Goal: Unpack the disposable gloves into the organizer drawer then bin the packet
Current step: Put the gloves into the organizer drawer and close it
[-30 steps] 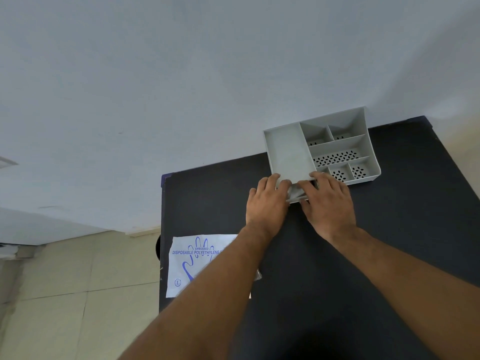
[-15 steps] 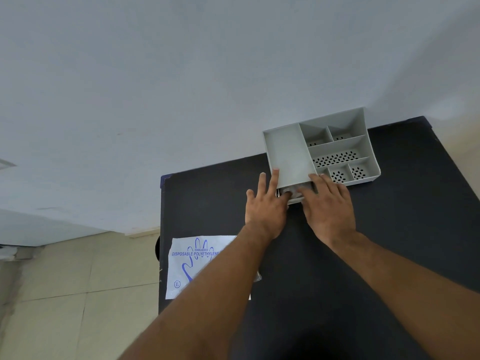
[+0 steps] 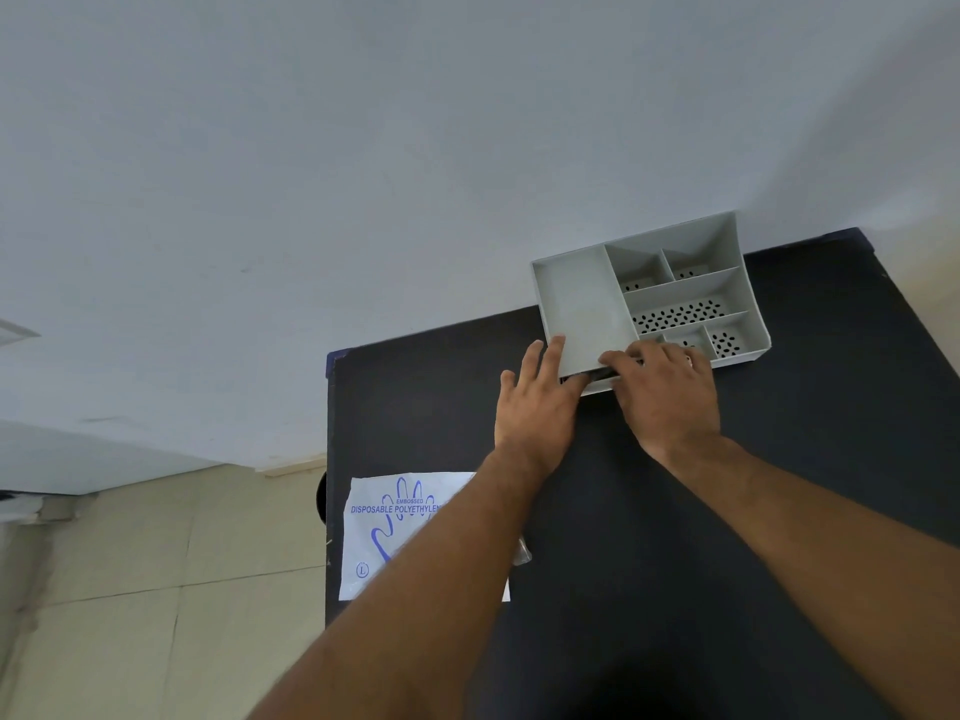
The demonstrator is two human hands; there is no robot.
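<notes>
Left grip [image 3: 537, 405] lies flat with fingers spread, fingertips against the near-left corner of the grey organizer [image 3: 582, 304], likely steadying it. Well behind that grip, toward the person, the glove packet [image 3: 374, 537] lies flat by the left edge of the black desk [image 3: 805, 459], partly under the forearm, apparently unopened. Right grip [image 3: 667, 387], just beside the left one, curls over the organizer's near edge, fingers closed on the drawer front [image 3: 592, 377], which shows a dark gap, presumably to draw it out for the gloves.
</notes>
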